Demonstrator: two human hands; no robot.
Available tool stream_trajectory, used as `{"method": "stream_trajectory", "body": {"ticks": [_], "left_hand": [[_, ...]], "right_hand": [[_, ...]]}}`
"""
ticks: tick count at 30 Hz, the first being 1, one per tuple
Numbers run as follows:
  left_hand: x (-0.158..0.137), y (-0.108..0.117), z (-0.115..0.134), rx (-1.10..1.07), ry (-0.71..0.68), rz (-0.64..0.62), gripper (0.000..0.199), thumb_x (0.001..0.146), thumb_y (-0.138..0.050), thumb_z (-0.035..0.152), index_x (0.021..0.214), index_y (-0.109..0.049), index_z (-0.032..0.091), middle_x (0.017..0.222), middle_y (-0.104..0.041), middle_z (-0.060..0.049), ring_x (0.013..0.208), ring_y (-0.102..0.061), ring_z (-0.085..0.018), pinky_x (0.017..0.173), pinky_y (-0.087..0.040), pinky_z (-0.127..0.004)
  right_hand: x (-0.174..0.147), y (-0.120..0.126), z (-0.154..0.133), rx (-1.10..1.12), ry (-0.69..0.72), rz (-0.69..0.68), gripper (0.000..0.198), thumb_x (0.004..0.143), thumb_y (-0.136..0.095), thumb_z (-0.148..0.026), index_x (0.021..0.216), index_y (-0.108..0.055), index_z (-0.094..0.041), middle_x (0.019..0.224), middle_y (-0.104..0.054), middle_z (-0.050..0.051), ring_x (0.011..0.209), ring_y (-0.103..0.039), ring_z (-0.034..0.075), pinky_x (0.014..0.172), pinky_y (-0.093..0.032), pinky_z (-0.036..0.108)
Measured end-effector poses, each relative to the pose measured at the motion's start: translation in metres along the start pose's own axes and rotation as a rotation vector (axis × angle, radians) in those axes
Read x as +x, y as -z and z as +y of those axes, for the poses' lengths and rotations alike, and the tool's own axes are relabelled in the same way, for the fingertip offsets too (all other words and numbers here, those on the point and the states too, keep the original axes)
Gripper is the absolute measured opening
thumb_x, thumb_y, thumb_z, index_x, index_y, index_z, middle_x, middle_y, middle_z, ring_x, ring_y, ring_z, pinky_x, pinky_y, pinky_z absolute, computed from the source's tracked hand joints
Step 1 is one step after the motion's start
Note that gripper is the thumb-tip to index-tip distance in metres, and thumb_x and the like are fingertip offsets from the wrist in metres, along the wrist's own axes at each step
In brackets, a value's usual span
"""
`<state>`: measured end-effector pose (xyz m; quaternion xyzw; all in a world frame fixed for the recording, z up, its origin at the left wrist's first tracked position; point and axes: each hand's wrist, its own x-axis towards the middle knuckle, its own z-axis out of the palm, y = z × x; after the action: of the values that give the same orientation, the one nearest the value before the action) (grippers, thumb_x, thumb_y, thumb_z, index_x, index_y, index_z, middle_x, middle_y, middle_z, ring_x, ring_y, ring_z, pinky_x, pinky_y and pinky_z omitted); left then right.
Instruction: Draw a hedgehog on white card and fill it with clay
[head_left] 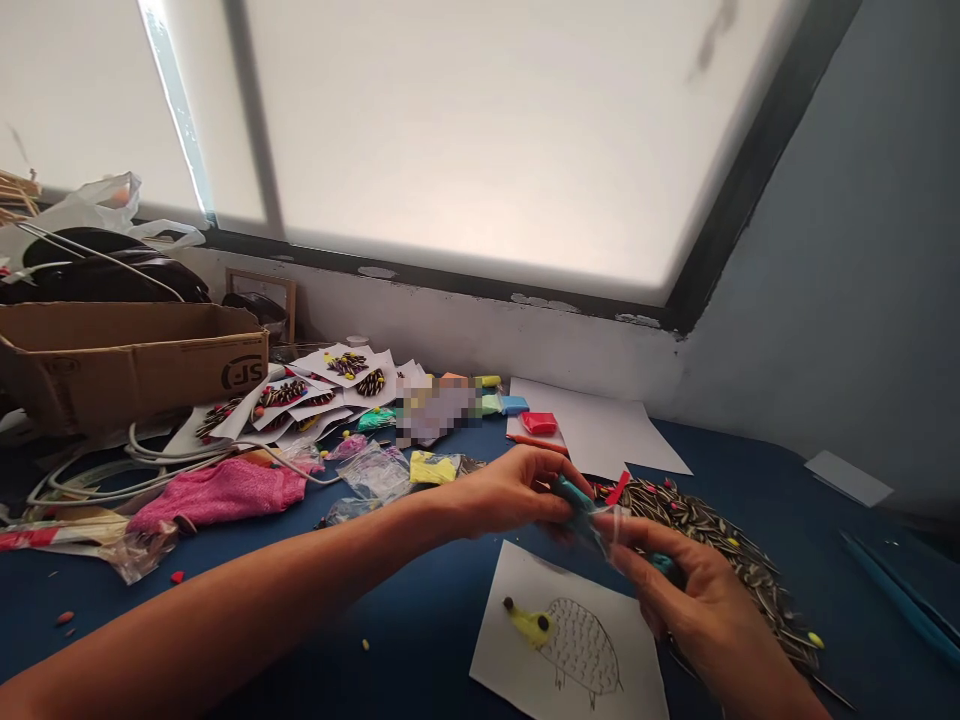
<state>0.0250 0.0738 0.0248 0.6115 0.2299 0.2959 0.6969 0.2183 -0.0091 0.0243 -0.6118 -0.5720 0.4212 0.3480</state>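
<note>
My left hand pinches one end of a teal lump of modelling clay, partly blurred. My right hand grips the clear plastic wrapper around it, and a bit of teal shows between those fingers. Both hands meet above a white card with a hedgehog drawing. The animal's head is covered in yellow clay, with a dark eye and nose; its body is pencil outline only. Behind and beside my right hand spreads a heap of striped sunflower seeds.
White paper, a red clay packet and a red pen lie behind the hands. Leftward are a yellow clay packet, a pink cloth, looped cable, seed-covered cards and a cardboard box. A wall with a covered window rises behind.
</note>
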Motion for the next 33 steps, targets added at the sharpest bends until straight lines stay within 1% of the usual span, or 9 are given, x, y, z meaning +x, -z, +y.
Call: {"method": "stream_trajectory", "body": {"ticks": [4,6,9,16,18,21,26,29,33], "left_hand": [[0.001,-0.004,-0.003,0.014,-0.001,0.057,0.021,0.074,-0.062,0.003,0.094,-0.065,0.01,0.083,-0.068,-0.005,0.068,-0.067,-0.011,0.074,-0.055,-0.029],[0.002,-0.007,-0.003,-0.011,-0.004,0.079,0.018,0.076,-0.061,0.004,0.092,-0.064,0.01,0.084,-0.069,-0.006,0.074,-0.068,-0.013,0.077,-0.055,-0.03],[0.0,-0.009,0.0,-0.054,0.012,0.101,0.011,0.076,-0.064,0.007,0.087,-0.063,0.009,0.081,-0.069,-0.006,0.074,-0.068,-0.013,0.078,-0.056,-0.029],[-0.003,-0.008,0.005,-0.013,0.081,0.064,0.031,0.066,-0.081,0.029,0.076,-0.058,0.011,0.062,-0.065,-0.001,0.051,-0.061,-0.01,0.06,-0.053,-0.025],[-0.002,-0.009,0.003,-0.019,0.093,0.074,0.041,0.059,-0.085,0.037,0.074,-0.057,0.011,0.062,-0.064,-0.001,0.051,-0.06,-0.01,0.059,-0.053,-0.027],[-0.001,-0.011,-0.001,-0.021,0.102,0.061,0.046,0.057,-0.086,0.043,0.074,-0.057,0.011,0.061,-0.064,-0.002,0.051,-0.059,-0.011,0.057,-0.051,-0.028],[-0.002,-0.002,0.004,0.043,0.039,-0.034,0.038,0.064,-0.083,0.036,0.084,-0.063,0.011,0.066,-0.064,0.0,0.052,-0.058,-0.009,0.051,-0.044,-0.022],[-0.004,0.004,0.008,0.063,0.049,-0.093,0.038,0.071,-0.079,0.033,0.098,-0.065,0.011,0.066,-0.063,0.001,0.053,-0.058,-0.008,0.052,-0.043,-0.021],[-0.006,0.007,0.01,0.073,0.066,-0.09,0.032,0.075,-0.076,0.032,0.095,-0.063,0.01,0.065,-0.062,0.0,0.054,-0.058,-0.008,0.052,-0.042,-0.02]], "right_hand": [[0.001,0.001,-0.001,0.007,0.017,-0.093,0.059,0.074,-0.065,-0.065,0.114,-0.073,-0.023,0.053,-0.052,-0.004,0.047,-0.04,0.009,0.045,-0.038,0.021],[0.003,0.003,-0.001,0.03,0.053,-0.12,0.052,0.075,-0.067,-0.06,0.112,-0.075,-0.024,0.074,-0.068,0.002,0.061,-0.057,0.014,0.059,-0.051,0.025],[0.004,0.005,0.001,0.046,0.101,-0.066,0.042,0.074,-0.071,-0.054,0.107,-0.076,-0.028,0.101,-0.074,0.005,0.089,-0.067,0.022,0.081,-0.055,0.03],[0.0,-0.001,-0.001,0.047,0.034,-0.063,0.046,0.07,-0.073,-0.056,0.102,-0.077,-0.024,0.088,-0.075,0.005,0.087,-0.07,0.025,0.076,-0.057,0.032],[-0.001,-0.006,-0.002,0.099,0.015,-0.067,0.043,0.069,-0.074,-0.055,0.098,-0.076,-0.023,0.073,-0.07,0.001,0.07,-0.067,0.02,0.068,-0.056,0.029],[-0.001,-0.01,-0.003,0.103,0.019,-0.02,0.033,0.068,-0.076,-0.051,0.084,-0.073,-0.022,0.055,-0.055,-0.005,0.045,-0.046,0.009,0.045,-0.042,0.02],[0.001,-0.005,0.0,0.147,0.06,-0.017,0.032,0.07,-0.075,-0.052,0.079,-0.068,-0.023,0.062,-0.052,-0.005,0.049,-0.032,0.006,0.044,-0.029,0.019],[0.002,-0.002,0.004,0.145,0.012,-0.031,0.037,0.073,-0.07,-0.058,0.086,-0.069,-0.023,0.05,-0.035,-0.008,0.047,-0.022,0.007,0.042,-0.021,0.02],[0.005,0.001,0.008,0.094,0.018,-0.03,0.049,0.074,-0.067,-0.062,0.099,-0.071,-0.021,0.047,-0.034,-0.008,0.047,-0.028,0.008,0.044,-0.024,0.021]]}}
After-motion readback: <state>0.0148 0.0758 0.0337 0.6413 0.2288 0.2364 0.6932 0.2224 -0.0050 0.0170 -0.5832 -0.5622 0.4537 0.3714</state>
